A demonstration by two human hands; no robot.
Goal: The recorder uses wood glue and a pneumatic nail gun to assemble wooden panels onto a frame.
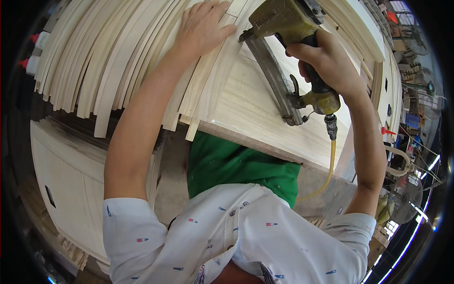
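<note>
Right hand (326,59) gripping nail gun (283,28), wooden panel (246,104)

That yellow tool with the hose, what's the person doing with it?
The person grips a yellow nail gun in the right hand, its nose pointing down at a pale wooden panel. A yellow air hose hangs from the handle's end. The left hand lies flat on thin wooden strips, which fan out in a pile across the panel's left side. More pale panels are stacked lower down on the left.
</note>
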